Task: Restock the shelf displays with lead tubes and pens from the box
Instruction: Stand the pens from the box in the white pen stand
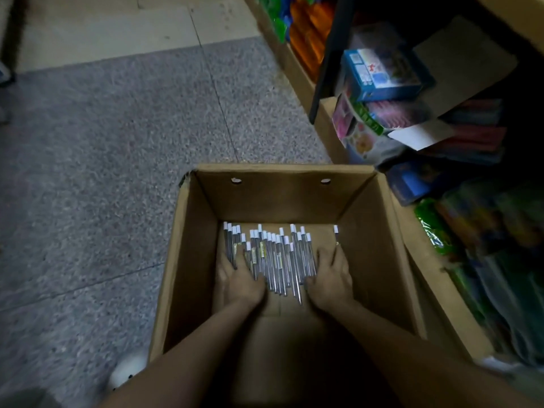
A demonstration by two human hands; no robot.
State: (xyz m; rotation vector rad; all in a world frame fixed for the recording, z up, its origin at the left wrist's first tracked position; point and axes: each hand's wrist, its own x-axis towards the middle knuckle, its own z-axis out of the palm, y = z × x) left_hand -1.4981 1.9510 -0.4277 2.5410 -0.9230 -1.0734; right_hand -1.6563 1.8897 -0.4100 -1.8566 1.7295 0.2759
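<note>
Box of brown cardboard sits open on speckled grey floor, flaps up, two small holes in its far wall. Tubes, clear with white caps, lie in a loose row on the box bottom, caps pointing away from the person, most bunched mid-box. One tube lies apart against the right wall.

Both arms reach down into the box. Left hand lies palm down on the left end of the row, fingers spread and fairly straight, tips over the tubes there; touching them, not closed round any as far as visible. Right hand lies palm down at the right end of the row, fingers extended and slightly spread, its inner edge against the outermost tubes. No tube lifted; the bunch sits between the two hands. Whether either thumb hooks under a tube: cannot tell.

Shelf stands to the right of the box, dark upright near the box's far right corner. Blue carton rests tilted on top of colourful packs on it. Orange and green goods further back, blurred. Low cardboard trays with green-wrapped stock just beside the box's right wall. White rounded object on the floor near the box's near left corner, unclear what.
</note>
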